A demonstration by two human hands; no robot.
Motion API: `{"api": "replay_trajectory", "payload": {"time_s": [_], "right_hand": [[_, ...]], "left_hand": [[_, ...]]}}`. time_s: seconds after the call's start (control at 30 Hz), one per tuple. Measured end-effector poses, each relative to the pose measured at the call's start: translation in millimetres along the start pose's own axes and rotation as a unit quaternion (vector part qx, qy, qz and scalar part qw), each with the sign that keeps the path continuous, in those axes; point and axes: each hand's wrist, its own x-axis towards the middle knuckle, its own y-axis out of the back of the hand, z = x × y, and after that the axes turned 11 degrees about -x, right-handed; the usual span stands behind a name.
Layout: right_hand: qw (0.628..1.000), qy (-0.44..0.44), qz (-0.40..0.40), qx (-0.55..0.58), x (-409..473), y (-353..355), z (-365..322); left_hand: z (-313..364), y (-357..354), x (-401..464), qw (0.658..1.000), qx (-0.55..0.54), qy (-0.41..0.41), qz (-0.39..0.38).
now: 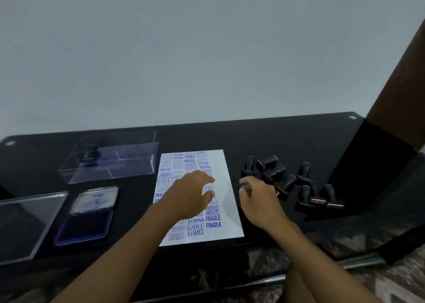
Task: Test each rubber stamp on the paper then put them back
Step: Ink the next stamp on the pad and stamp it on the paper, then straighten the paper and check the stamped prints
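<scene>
A white paper (226, 187) covered with blue stamp prints lies in the middle of the black table (287, 137). My left hand (188, 194) hovers over the paper with fingers loosely spread, holding nothing. My right hand (257, 199) is at the paper's right edge, fingers curled; whether it holds anything is hidden. A pile of several black rubber stamps (287, 180) lies just right of that hand. One stamp (90, 153) sits inside the clear plastic box (110, 157) at the back left. An open blue ink pad (87, 220) lies in front of the box.
A clear plastic lid (27, 222) lies at the far left next to the ink pad. A dark post with a black wrap (379, 164) rises at the right end of the table. The table's front edge runs just below the paper.
</scene>
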Motion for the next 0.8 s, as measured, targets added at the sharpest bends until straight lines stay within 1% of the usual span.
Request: {"api": "replay_trajectory", "payload": {"time_s": [0.1, 0.2, 0.3, 0.53, 0.67, 0.73, 0.8], "right_hand": [[0.997, -0.026, -0.067, -0.025, -2, -19, -7], [0.993, -0.048, -0.092, -0.061, -2, -34, -13], [0.987, -0.073, -0.1, -0.106, -3, -41, -22], [0.979, -0.126, -0.082, -0.138, 0, -50, -38], [0.977, -0.166, -0.079, -0.107, 10, -49, -37], [0.974, -0.2, -0.084, -0.061, 17, -48, -37], [0.97, -0.225, -0.088, 0.017, 25, -49, -34]], "left_hand": [[-44, 17, -31, 0.999, 0.0, 0.05, -0.001], [-77, 26, -57, 0.995, 0.011, 0.095, 0.001], [-92, 27, -72, 0.993, 0.001, 0.118, -0.004], [-104, 21, -75, 0.994, -0.001, 0.105, 0.001], [-108, 18, -75, 0.995, -0.007, 0.103, 0.007], [-110, 17, -76, 0.995, -0.015, 0.102, 0.01], [-110, 16, -77, 0.994, -0.023, 0.102, 0.016]]}}
